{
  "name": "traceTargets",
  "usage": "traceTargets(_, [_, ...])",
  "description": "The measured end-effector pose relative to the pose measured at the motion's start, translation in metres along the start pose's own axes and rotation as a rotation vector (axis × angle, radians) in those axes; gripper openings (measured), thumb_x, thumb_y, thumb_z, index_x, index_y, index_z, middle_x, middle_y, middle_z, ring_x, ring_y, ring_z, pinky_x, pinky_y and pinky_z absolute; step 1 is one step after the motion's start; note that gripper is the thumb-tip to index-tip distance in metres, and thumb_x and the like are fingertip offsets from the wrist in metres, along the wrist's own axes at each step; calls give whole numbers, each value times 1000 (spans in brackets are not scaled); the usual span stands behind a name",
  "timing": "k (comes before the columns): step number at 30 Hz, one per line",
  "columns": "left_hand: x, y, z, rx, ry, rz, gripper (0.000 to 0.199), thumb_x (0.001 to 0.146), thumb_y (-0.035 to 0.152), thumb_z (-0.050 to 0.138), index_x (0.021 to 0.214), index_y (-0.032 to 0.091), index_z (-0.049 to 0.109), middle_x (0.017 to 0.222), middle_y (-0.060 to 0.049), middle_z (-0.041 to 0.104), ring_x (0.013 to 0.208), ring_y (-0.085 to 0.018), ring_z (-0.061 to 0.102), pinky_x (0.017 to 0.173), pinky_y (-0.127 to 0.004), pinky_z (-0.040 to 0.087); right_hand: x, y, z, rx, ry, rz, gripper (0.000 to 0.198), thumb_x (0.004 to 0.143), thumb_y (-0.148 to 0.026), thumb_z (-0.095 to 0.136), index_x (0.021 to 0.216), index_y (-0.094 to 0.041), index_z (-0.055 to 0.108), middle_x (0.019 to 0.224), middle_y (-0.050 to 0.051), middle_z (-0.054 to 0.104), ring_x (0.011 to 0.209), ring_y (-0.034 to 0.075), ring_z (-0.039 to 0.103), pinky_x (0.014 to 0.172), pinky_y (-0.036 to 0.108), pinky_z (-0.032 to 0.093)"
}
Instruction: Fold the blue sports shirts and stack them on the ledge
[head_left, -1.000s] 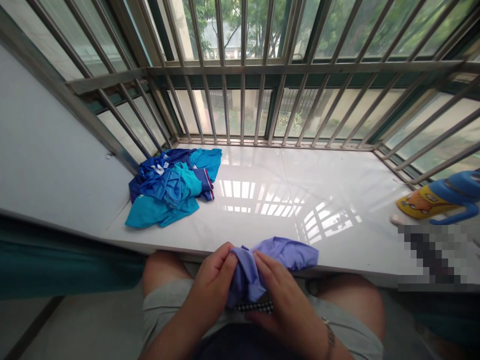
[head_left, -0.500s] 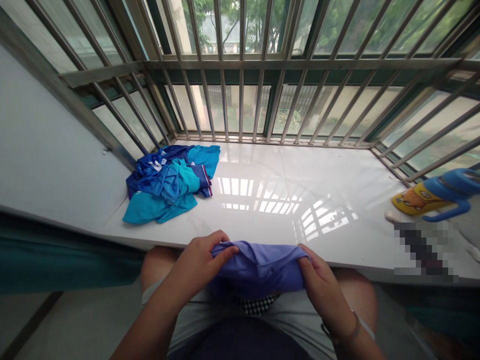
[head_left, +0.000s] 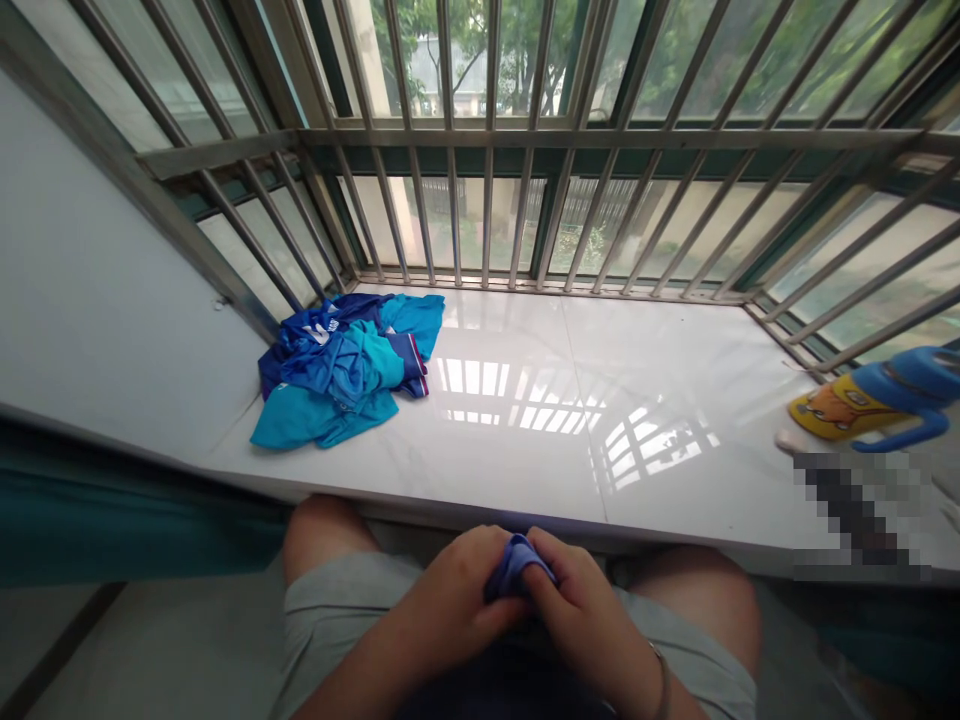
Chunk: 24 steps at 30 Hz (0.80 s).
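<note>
Between my two hands is a purple cloth garment (head_left: 517, 566), gathered into a small bunch above my lap. My left hand (head_left: 474, 580) closes on its left side. On the other side, my right hand (head_left: 564, 580) pinches it with the thumb on top. The hands nearly touch at the fingertips, and most of the cloth is hidden behind and below them. A heap of blue and teal clothes (head_left: 349, 365) lies crumpled on the left of the white ledge (head_left: 510, 465) in front of me.
A yellow and blue bottle (head_left: 862, 400) with a handle lies on the ledge at the right. Near it is a pixelated dark object (head_left: 855, 510). Metal window bars (head_left: 487, 210) close off the back and sides. My knees touch the ledge's front edge.
My hands have come together and lower, toward my body. The purple cloth, stretched wide between them before, is now bunched up. The clothes heap has stayed in place.
</note>
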<state>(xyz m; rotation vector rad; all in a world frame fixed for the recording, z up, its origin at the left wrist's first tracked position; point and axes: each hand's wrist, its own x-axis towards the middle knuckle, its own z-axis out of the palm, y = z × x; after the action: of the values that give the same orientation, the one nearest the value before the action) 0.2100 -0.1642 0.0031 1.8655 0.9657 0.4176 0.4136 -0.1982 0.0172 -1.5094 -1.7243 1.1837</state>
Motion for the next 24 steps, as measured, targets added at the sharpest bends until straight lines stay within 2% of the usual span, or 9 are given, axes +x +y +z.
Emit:
traceTargets(3, [-4,-4,-2,28,30,6,5,94,21,66,99,22,68,101,-5,72,93,-23,65,85,-33,48,1,-1,1,-24,-9,17,16,100,-32,58,85,-24,59,80,-2,69,73,17,60,66,27,38])
traceTargets(6, [-5,-4,-17,7,63,21,19,95,16,54,98,22,71,98,-4,74,91,-22,66,82,-32,47,5,1,-12,-35,-57,45,6,90,-27,71,92,-24,65,82,-3,73,74,17,63,66,25,41])
traceTargets(8, [-4,-2,-32,-40,114,2,25,97,16,52,103,23,74,100,-4,76,93,-22,68,83,-30,48,9,8,-25,-46,-120,45,13,87,-25,74,99,-26,72,87,-3,77,78,18,67,69,26,45])
traceTargets(12, [-1,2,-61,-78,262,-48,25,104,30,52,103,23,77,94,-2,77,89,-22,69,82,-29,49,13,32,-48,-124,-150,64,14,92,-24,63,93,-25,77,86,-1,78,79,21,71,71,28,47])
traceTargets(14, [1,1,-74,-92,324,-73,30,107,37,52,106,23,79,93,-1,77,89,-22,69,82,-28,51,10,45,-59,-135,-115,95,20,96,-27,58,88,-24,76,83,0,77,78,21,70,70,29,48])
traceTargets(17, [3,0,-91,-74,392,-101,33,105,39,52,108,23,81,93,0,78,91,-23,70,82,-27,53,2,54,-73,-78,-12,57,21,95,-29,56,84,-23,73,84,2,74,80,21,67,74,31,52])
traceTargets(19, [3,1,-100,-31,400,-124,33,104,39,53,107,24,82,93,0,79,90,-23,70,80,-27,53,-4,55,-81,-36,48,44,20,95,-32,57,89,-23,73,85,2,72,80,21,66,75,31,54])
traceTargets(24, [0,6,-115,79,424,-122,35,105,45,52,115,25,79,100,0,80,95,-24,71,83,-28,53,-10,52,-93,-55,141,128,25,96,-35,54,99,-23,76,81,1,73,77,21,68,70,30,55])
